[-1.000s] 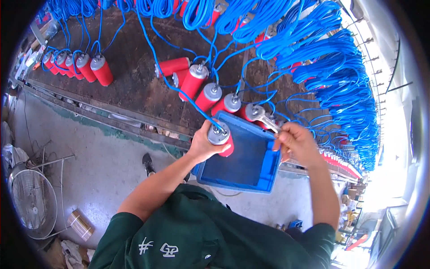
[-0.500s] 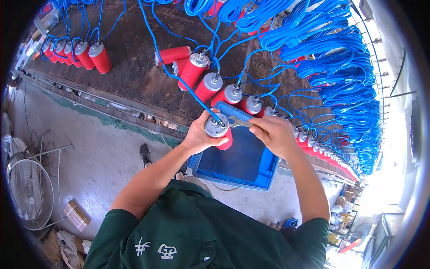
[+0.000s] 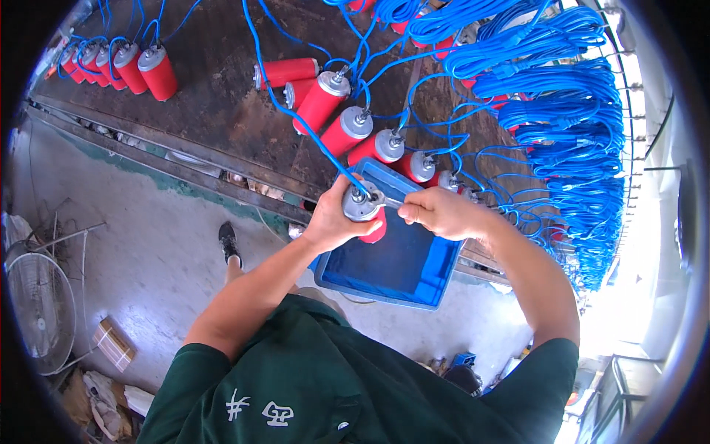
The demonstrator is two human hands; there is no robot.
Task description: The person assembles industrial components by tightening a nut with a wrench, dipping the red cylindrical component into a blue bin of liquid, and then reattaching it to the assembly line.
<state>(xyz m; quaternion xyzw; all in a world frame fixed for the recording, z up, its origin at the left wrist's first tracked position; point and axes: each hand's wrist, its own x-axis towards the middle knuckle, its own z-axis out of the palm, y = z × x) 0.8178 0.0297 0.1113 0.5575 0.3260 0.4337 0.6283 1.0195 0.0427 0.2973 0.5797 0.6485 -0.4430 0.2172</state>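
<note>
My left hand (image 3: pixel 331 222) is wrapped round a red cylinder (image 3: pixel 377 229) with a silver metal cap, held tilted over a blue plastic bin (image 3: pixel 379 296). A blue cable (image 3: pixel 319 143) runs up and away from the fitting on that cap. In my right hand (image 3: pixel 446 212) is a metal wrench (image 3: pixel 393 202), gripped by its handle. The wrench's jaw lies at the cap, against or close to the fitting; exact contact is too small to tell.
More red cylinders (image 3: pixel 319 102) with blue cables stand and lie on the dark workbench (image 3: pixel 214 111). Thick blue cable coils (image 3: pixel 566 111) hang along the right. A row of red cylinders (image 3: pixel 157 74) stands far left. A fan guard (image 3: pixel 41 318) and a cardboard box (image 3: pixel 115 344) are on the floor.
The wrench has moved from beside the cap to its fitting. My right hand has swung slightly left with it, its elbow further out. The view has shifted a little.
</note>
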